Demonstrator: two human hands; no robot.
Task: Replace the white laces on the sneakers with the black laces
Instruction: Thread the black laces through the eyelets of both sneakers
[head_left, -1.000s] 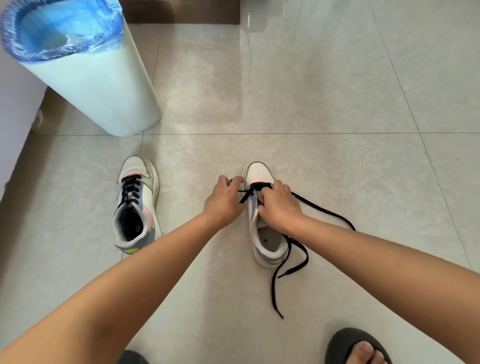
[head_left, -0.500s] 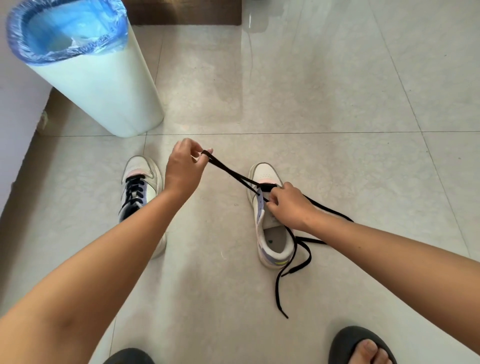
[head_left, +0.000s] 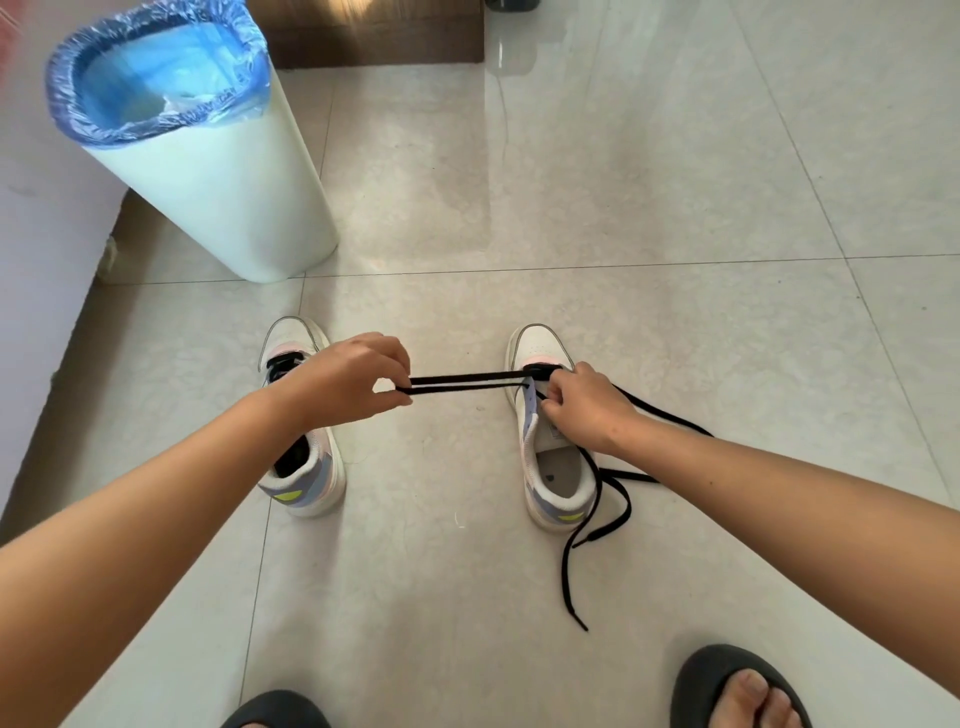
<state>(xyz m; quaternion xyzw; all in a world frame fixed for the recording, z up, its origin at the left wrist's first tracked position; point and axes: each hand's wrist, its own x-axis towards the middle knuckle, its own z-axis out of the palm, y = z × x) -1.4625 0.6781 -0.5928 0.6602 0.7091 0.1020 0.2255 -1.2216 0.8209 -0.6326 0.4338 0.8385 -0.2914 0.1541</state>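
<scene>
Left hand (head_left: 353, 379): we pinch the black lace (head_left: 462, 382), pulled taut leftward.
Right hand (head_left: 587, 408): we grasp the lace at the right sneaker (head_left: 550, 462).
Lace tail: loose on the floor, right and near.
Left sneaker (head_left: 306, 467): already black-laced, near the bin (head_left: 208, 171).

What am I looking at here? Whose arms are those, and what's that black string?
The camera sits on a person's head, looking down, so you see their own arms. The left hand pinches a black lace and pulls it sideways out of the right sneaker. The right hand holds that shoe at the eyelets. The lace's loose ends trail on the tiled floor. The left sneaker already has black lacing. A white bin with a blue bag stands behind, and the person's sandals show at the bottom.
</scene>
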